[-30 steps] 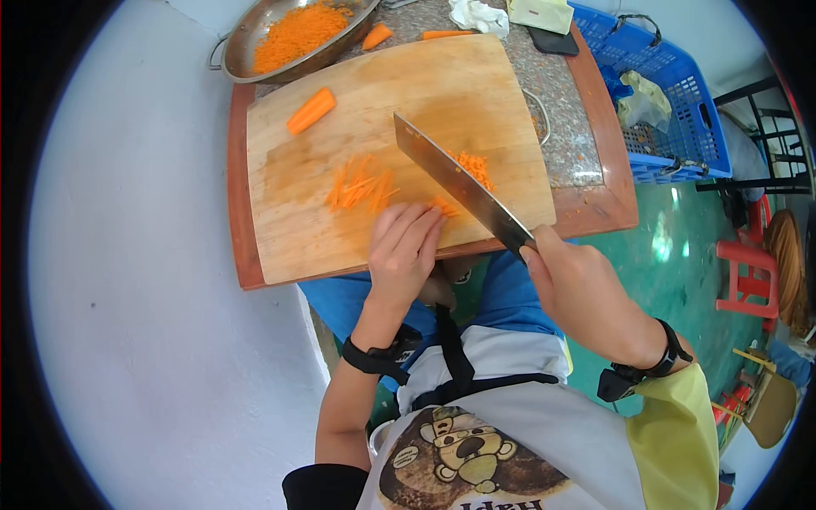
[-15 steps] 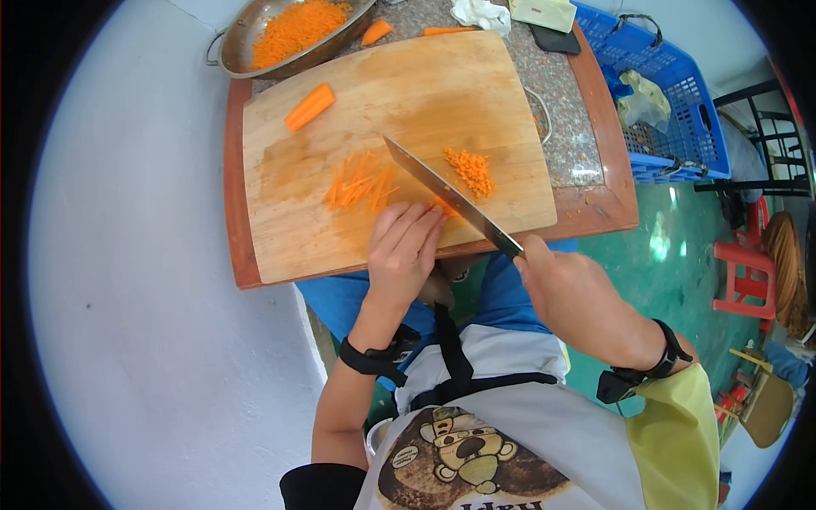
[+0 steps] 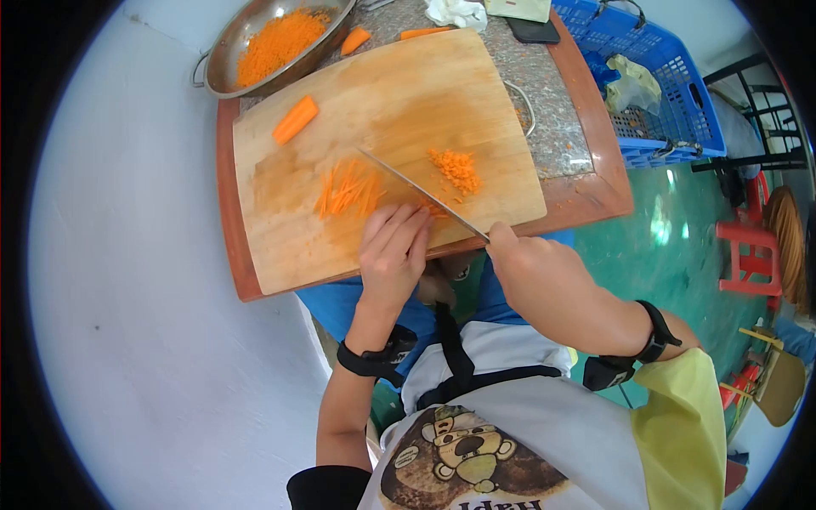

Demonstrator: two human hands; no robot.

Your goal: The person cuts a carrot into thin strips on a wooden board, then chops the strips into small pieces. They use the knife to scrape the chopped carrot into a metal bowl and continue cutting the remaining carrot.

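Carrot chunk [image 3: 295,120] and pan [image 3: 223,53] lie beyond the knife [image 3: 421,193].

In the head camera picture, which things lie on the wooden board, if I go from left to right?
Carrot piece → carrot strips → left hand → diced carrot.

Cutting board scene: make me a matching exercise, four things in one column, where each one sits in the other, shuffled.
Things:
1. knife
2. carrot chunk
3. grated carrot
4. diced carrot pile

Places:
A. in the metal pan
B. right of the blade, on the cutting board
C. in the right hand
D. board's far left corner

Pairs: 1-C, 2-D, 3-A, 4-B
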